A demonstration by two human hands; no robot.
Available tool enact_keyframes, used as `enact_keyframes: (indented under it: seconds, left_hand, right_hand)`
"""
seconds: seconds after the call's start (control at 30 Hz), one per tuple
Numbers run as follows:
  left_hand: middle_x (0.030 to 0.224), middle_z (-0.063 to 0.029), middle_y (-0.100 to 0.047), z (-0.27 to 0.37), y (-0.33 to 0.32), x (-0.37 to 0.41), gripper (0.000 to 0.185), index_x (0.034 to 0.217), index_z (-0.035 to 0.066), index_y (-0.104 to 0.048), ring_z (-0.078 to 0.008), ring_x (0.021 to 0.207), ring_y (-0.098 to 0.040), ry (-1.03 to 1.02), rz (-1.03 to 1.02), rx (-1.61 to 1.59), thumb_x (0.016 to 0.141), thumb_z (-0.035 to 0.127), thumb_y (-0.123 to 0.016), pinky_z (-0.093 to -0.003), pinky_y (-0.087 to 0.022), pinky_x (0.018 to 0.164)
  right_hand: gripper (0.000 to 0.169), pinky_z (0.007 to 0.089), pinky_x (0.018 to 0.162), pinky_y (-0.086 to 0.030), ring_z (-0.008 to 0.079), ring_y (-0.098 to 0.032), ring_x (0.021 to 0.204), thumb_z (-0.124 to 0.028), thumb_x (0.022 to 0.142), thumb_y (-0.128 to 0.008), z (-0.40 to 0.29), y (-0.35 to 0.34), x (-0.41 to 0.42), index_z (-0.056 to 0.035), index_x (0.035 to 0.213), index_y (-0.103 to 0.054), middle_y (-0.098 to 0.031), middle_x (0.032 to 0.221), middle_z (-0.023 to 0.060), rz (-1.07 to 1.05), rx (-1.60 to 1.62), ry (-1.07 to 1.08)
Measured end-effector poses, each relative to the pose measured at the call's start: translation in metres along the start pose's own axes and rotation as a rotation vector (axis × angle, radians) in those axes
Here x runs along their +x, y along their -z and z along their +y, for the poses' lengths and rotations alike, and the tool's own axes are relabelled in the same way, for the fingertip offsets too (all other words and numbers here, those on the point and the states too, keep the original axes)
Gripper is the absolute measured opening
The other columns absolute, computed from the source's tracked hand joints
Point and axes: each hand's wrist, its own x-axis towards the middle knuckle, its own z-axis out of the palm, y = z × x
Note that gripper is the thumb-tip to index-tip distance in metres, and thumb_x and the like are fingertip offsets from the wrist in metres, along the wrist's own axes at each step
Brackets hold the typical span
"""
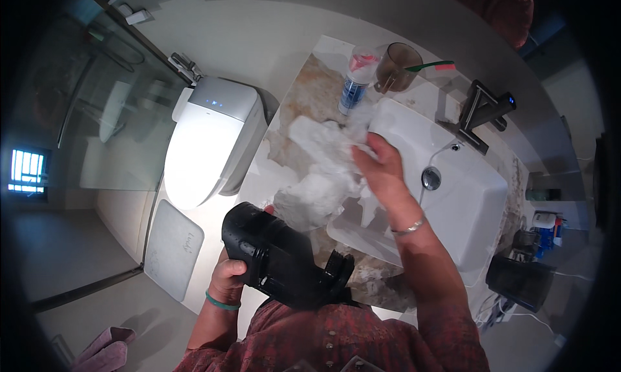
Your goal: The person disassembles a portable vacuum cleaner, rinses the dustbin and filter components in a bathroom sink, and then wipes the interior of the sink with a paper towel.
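A black plastic container-like part (281, 260), wet with droplets, is held close to my body by my left hand (231, 270), whose thumb lies on its near side. My right hand (381, 161) is over the near rim of the white washbasin (475, 226), thumb and fingers at the edge of blurred, crumpled white material (315, 178) on the marbled counter. Whether the fingers pinch that material cannot be told. Beyond it stands a blue and white can with a clear cap (354, 88), beside a brown translucent mug (399, 66) with a green-handled brush (429, 65) lying across its rim.
A black faucet (478, 112) rises behind the basin. To the right are a black box-shaped thing (519, 282) and white cables (529, 316). Left of the counter stand a toilet with its lid down (204, 144), a grey mat (174, 251) and a glass shower screen (131, 144).
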Motion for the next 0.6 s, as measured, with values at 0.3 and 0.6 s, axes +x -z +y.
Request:
enact_keyframes:
  seconds: [0.3, 0.6]
  left_hand:
    - [0.127, -0.0133, -0.06, 0.001, -0.005, 0.004, 0.089, 0.138, -0.003, -0.044, -0.0256, 0.114, -0.06, -0.013, -0.003, 0.005, 0.063, 0.031, -0.078, -0.036, -0.048, 0.099]
    - [0.134, -0.0132, -0.056, -0.008, 0.007, 0.003, 0.094, 0.143, 0.001, -0.041, -0.0289, 0.121, -0.056, -0.049, 0.002, -0.074, 0.063, 0.031, -0.081, -0.0393, -0.044, 0.106]
  right_hand:
    - [0.033, 0.0284, 0.089, -0.05, 0.02, -0.063, 0.108, -0.013, 0.098, -0.053, 0.08, 0.088, 0.001, -0.006, 0.131, -0.053, -0.064, 0.122, 0.0062, 0.536, 0.84, -0.174]
    - [0.077, 0.0452, 0.116, -0.023, 0.0442, -0.027, 0.141, -0.04, 0.082, -0.07, 0.109, 0.094, 0.002, -0.0042, 0.144, -0.042, -0.029, 0.153, 0.026, 0.39, -0.989, 0.125]
